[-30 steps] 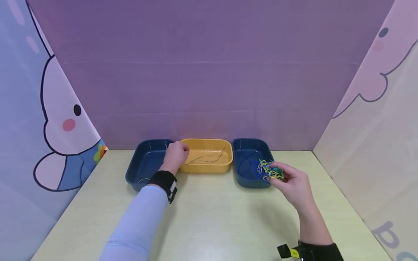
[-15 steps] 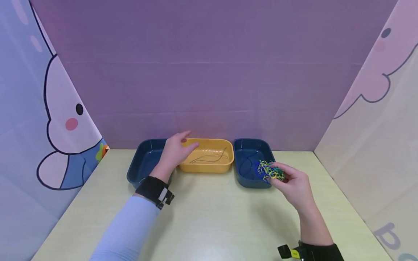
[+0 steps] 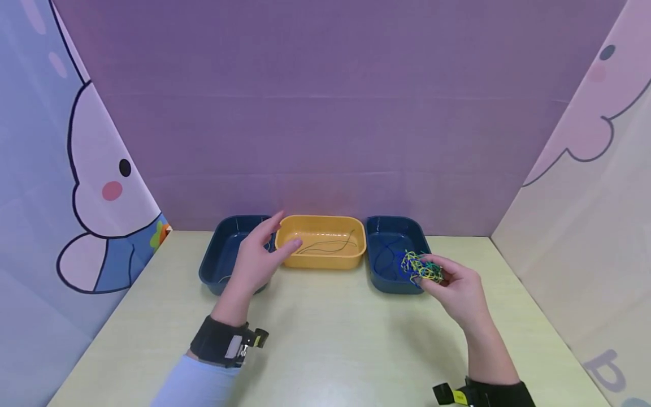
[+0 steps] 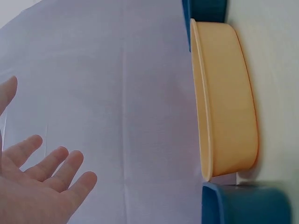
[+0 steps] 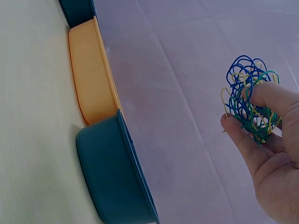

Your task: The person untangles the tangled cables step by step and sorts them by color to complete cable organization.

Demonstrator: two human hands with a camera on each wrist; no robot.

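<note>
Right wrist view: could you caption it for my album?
A right hand grips a tangle of blue, green and yellow strands.

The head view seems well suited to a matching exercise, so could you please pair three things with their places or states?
Things:
1. glossy yellow rectangular tray
2. tangle of thin blue, yellow and green strands
3. left hand

Places or states:
A. held between thumb and fingers of the right hand
B. holding nothing, fingers extended
C. between two dark blue rectangular trays

Pairs: 1-C; 2-A; 3-B
</note>
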